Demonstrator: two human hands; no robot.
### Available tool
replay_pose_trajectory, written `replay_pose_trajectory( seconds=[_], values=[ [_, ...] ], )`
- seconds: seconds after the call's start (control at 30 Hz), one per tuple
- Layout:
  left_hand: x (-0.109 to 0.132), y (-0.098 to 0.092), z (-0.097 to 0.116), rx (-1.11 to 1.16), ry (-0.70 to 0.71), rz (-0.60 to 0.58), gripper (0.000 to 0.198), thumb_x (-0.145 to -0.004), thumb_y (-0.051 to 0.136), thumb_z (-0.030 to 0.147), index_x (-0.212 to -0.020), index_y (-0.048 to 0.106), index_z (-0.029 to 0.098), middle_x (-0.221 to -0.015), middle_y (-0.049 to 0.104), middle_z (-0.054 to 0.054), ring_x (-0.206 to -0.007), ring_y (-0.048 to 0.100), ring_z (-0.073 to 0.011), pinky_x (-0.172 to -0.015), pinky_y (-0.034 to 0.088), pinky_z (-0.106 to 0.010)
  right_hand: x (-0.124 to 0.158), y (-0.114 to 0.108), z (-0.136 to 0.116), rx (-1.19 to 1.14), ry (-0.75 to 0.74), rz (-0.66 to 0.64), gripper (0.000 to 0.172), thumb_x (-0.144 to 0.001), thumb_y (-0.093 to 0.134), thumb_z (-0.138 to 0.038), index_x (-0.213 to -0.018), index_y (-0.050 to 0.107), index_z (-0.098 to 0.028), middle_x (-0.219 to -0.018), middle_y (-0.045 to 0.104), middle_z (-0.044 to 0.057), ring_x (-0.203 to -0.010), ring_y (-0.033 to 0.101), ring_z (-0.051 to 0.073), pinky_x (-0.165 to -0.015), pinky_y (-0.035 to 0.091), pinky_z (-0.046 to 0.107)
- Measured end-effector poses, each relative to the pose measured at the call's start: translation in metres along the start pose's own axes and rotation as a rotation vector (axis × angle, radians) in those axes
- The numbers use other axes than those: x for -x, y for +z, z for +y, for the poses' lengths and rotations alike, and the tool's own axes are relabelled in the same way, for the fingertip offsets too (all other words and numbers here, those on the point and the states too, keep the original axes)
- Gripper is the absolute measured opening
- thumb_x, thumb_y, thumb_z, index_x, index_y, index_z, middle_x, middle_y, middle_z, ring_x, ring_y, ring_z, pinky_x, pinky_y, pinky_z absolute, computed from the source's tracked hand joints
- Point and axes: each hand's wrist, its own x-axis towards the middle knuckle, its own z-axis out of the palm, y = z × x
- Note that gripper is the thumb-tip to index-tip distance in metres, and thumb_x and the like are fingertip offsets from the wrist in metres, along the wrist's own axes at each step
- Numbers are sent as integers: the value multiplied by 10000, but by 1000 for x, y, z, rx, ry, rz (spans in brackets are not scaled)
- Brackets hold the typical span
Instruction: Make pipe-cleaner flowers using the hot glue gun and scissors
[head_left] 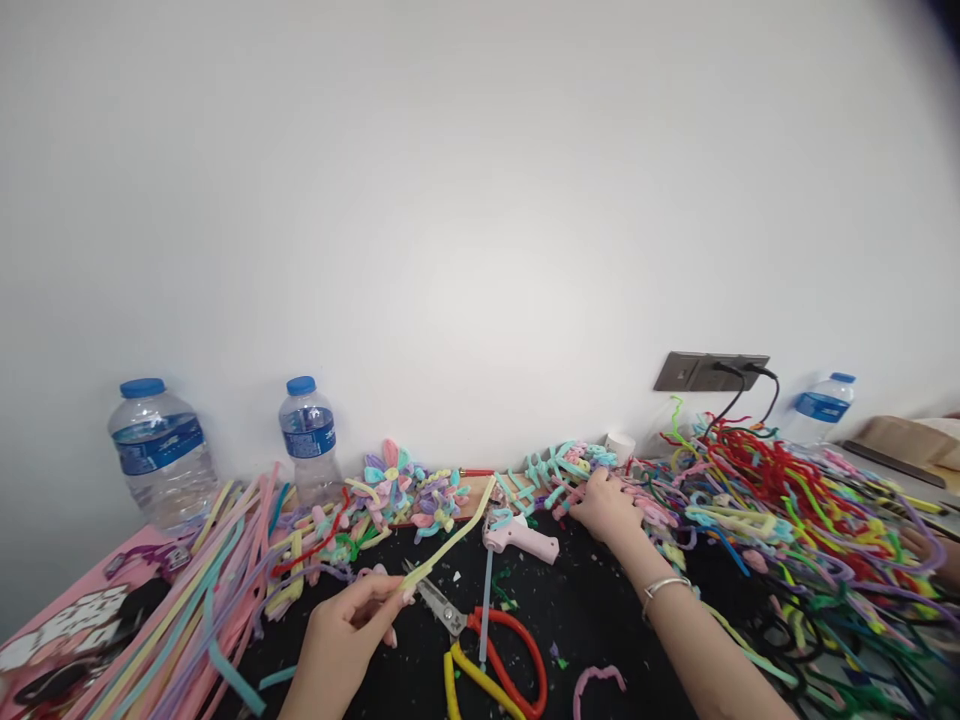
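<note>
My left hand (352, 632) pinches one end of a pale yellow pipe cleaner (454, 538), which slants up and away to the right. Over at the right, my right hand (609, 508), with a bracelet on its wrist, has its fingers curled down among bent pastel pipe cleaner pieces (581, 462); what lies between the fingertips is hidden. Scissors (454, 620) with red and yellow handles lie with blades apart beside my left hand. A pink glue gun (525, 540) with a clear glue stick (487, 605) in it rests between my hands.
Straight pipe cleaners (202, 590) lie bundled at left. A tangled multicoloured heap (795, 500) spreads at right, near another person's hand (930, 550). Water bottles (309, 440) stand against the wall, along with a white roll (620, 446). Black plugs fill a wall socket (686, 371).
</note>
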Motion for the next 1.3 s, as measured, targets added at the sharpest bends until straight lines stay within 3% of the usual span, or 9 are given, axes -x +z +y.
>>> replay_pose_trajectory(
  seconds=[0.17,0.33,0.43,0.57,0.63,0.8,1.0,1.07,1.3],
  values=[
    [-1,-1,-2,7,4,-6,359,-698,606,509,-756,693,166,-515,594,1,-483,570,-172,-525,459,-249,-21,-36,12,59,-74,-102,564,-638,645,-355,-1105,457,-100,-1058,570,203,-1040,547,384,-765,411,458],
    [-2,-2,-2,1,3,-20,380,-702,600,532,-770,697,171,-529,612,-9,-491,578,-181,-517,467,-258,-34,-78,20,153,-171,-156,723,-510,724,-176,-1173,439,-147,-993,627,145,-964,596,347,-775,392,413],
    [-1,-2,2,-7,13,-9,398,-689,600,548,-758,706,170,-524,613,-10,-471,574,-177,-502,468,-256,-35,-96,30,210,-154,-109,684,-558,698,-161,-1188,431,-156,-1027,617,163,-1025,555,383,-807,353,451],
    [-1,-2,4,3,19,9,369,-685,614,519,-758,713,170,-499,602,-3,-458,567,-168,-492,465,-245,-31,-108,51,220,-36,39,587,-684,640,-297,-1201,410,-139,-1122,546,224,-1074,486,446,-790,331,497],
    [-1,-2,4,10,20,13,368,-680,618,521,-749,712,172,-499,599,-1,-458,564,-166,-495,464,-244,-28,-110,60,156,38,135,617,-695,631,-415,-1197,410,-132,-1136,520,235,-1055,480,456,-762,344,501],
    [-1,-1,1,15,14,8,372,-680,616,524,-738,700,166,-496,583,2,-469,556,-170,-508,459,-253,-12,-94,61,-22,75,272,570,-753,531,-460,-1216,386,-160,-1157,492,198,-1008,501,415,-730,385,480],
    [-1,-1,0,24,10,2,329,-696,622,480,-752,698,165,-511,583,7,-473,558,-162,-509,451,-243,0,-40,33,-120,-85,185,513,-736,524,-321,-1223,380,-249,-1180,497,117,-962,536,335,-732,404,429],
    [0,-1,0,29,11,0,323,-698,623,476,-744,696,165,-520,588,4,-472,560,-161,-509,450,-243,-1,-25,26,-112,-68,153,525,-713,542,-281,-1214,391,-237,-1172,504,116,-957,539,339,-731,403,429],
    [0,-2,1,11,12,-26,296,-715,609,463,-733,685,177,-522,594,0,-477,563,-169,-509,443,-248,-4,-1,18,-99,-69,172,518,-756,555,-383,-1203,415,-162,-1109,539,164,-938,546,368,-729,405,466]
  ],
)
